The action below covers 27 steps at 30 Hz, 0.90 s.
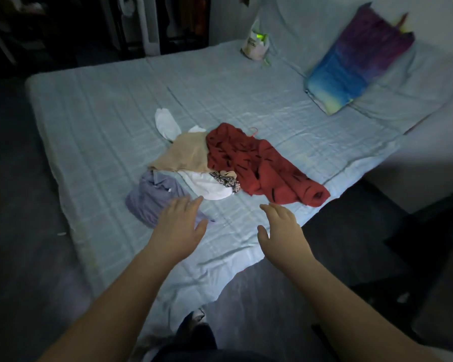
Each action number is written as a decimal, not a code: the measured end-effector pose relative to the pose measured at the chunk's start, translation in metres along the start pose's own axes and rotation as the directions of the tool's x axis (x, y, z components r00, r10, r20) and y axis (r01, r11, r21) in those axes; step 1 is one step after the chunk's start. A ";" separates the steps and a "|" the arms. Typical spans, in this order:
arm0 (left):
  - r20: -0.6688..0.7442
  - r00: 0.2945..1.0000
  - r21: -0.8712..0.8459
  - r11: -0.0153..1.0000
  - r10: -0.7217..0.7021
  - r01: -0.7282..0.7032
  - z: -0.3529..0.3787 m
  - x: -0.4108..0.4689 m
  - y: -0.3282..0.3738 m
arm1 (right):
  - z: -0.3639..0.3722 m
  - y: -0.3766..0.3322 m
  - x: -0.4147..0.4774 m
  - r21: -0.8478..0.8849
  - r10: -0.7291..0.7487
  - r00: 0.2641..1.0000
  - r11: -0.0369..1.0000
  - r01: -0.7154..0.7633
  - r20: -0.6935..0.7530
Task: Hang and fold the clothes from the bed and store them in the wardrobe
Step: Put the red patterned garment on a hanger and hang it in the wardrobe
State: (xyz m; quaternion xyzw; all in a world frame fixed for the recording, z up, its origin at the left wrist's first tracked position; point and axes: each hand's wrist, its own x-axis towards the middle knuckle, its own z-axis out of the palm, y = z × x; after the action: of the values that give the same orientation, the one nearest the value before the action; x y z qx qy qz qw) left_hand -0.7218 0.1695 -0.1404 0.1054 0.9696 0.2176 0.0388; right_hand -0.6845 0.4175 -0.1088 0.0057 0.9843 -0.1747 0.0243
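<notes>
I have both hands out over the near edge of the bed (94,121), palms down. My left hand (179,226) is spread, the fingers loose, and its fingertips lie over the edge of the lilac striped shirt (148,197); I cannot tell if they already touch the cloth or only hover on it. My right hand (280,228) is also spread and holds nothing; it is above bare sheet, just before the hem of the red garment (254,165).

The clothes are all in one loose heap near the middle of the bed, a little toward the near edge. The red garment, with dark marks, covers the right part, and a small pink hanger hook (254,131) shows at its far side. The beige piece (186,154) lies on the left part, over a white piece (207,188) and a small patterned piece (226,182). Another white piece (165,124) sticks out toward the far side.

I judge that nothing is sorted yet. The hands are wide apart because I want to take one garment by two points, so that it opens flat. The lilac shirt is nearest and lies free beside the heap, so it seems the easy first choice.

The coloured pillow (356,61) and a plastic bag (254,43) stay by the far right corner, well apart. The wardrobe, I think, is the dark area beyond the far edge, but it is too dark to be sure.
</notes>
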 end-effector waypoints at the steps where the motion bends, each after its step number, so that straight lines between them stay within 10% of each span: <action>1: 0.016 1.000 -0.011 1.000 -0.004 0.004 0.003 0.022 -0.001 | -0.001 0.004 0.018 -0.006 0.006 1.000 1.000 -0.006 0.015; 13: 0.081 0.988 0.068 0.989 0.129 -0.135 0.007 0.225 0.022 | -0.010 0.068 0.185 0.091 0.102 0.994 0.991 -0.099 -0.029; 27: 0.137 0.983 0.058 0.991 -0.126 0.119 0.112 0.476 0.062 | 0.014 0.231 0.458 0.181 -0.023 0.997 0.983 0.010 0.071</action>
State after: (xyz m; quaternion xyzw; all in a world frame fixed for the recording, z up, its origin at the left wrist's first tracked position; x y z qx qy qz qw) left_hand -1.1605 0.3757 -0.2286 0.0617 0.9741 0.1827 0.1179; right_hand -1.1364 0.6305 -0.2244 -0.0068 0.9629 -0.2635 0.0582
